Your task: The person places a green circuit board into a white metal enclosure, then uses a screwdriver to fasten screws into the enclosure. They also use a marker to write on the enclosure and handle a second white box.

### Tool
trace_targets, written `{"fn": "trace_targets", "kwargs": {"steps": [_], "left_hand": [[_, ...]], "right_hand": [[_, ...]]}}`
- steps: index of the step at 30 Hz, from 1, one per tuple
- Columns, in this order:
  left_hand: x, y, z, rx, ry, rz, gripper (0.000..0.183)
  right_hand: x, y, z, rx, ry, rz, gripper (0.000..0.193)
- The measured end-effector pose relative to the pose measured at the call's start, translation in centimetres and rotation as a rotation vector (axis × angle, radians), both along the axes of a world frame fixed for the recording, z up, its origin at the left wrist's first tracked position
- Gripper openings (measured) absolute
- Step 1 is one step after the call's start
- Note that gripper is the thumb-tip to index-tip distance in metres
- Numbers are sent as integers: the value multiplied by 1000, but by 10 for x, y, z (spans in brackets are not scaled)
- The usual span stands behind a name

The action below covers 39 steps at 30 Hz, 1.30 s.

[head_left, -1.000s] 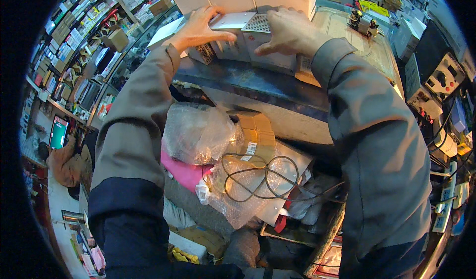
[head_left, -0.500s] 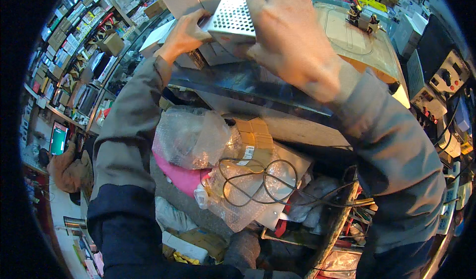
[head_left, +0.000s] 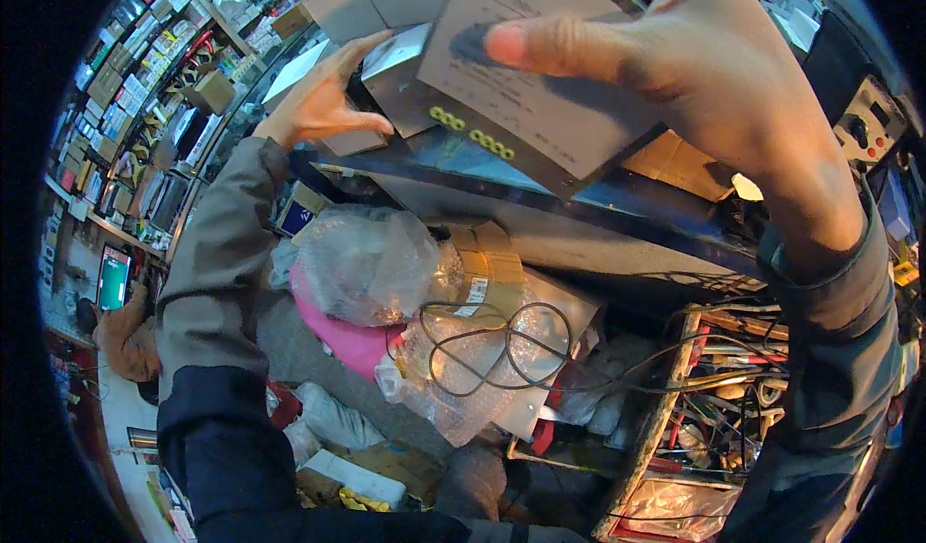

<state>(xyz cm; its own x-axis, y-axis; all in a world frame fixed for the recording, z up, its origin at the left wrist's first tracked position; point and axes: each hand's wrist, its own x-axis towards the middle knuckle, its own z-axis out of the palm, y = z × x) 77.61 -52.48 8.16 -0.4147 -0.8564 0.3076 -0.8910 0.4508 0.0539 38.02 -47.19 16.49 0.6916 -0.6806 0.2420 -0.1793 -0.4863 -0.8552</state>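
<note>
My right hand [head_left: 714,80] grips a grey metal case [head_left: 540,109], tilted and raised above the counter. Its broad face bears a red round mark, dark print and a row of yellow-green round spots along the lower edge. The thumb presses on that face; the other fingers are mostly hidden behind the case. To the left, my left hand [head_left: 328,99] has its thumb and fingers spread apart. It is beside a smaller silvery box [head_left: 397,66], and whether it touches that box I cannot tell. Several whitish boxes [head_left: 371,5] stand in a row behind.
Below the counter edge [head_left: 453,162] lie bubble wrap [head_left: 362,263], a pink bag [head_left: 338,331], brown cardboard [head_left: 490,254] and a looped black cable [head_left: 511,345]. A drawer of tools [head_left: 723,398] is at right. Packed shelves [head_left: 145,109] line the left; another person's sleeve [head_left: 127,345] shows there.
My right hand has moved right and nearer, turning the metal case so its printed face shows instead of its perforated side. My left hand has come away from the case and shifted slightly left and down.
</note>
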Motion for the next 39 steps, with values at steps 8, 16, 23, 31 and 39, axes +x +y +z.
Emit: {"fn": "trace_targets", "kwargs": {"steps": [8, 16, 23, 31, 39], "left_hand": [[13, -34, -10, -27, -24, 16, 105], [16, 18, 8, -90, -84, 19, 100], [-6, 179, 58, -184, -185, 103, 97], [-160, 373, 53, -271, -8, 111, 98], [-183, 575, 136, -145, -79, 86, 100]], "right_hand": [[-40, 11, 15, 53, 136, -28, 75], [-165, 65, 2, 36, 262, -284, 76], [-263, 196, 10, 54, 372, -488, 78], [-324, 329, 8, -11, 396, -537, 80], [-255, 393, 15, -114, 249, -320, 83]]}}
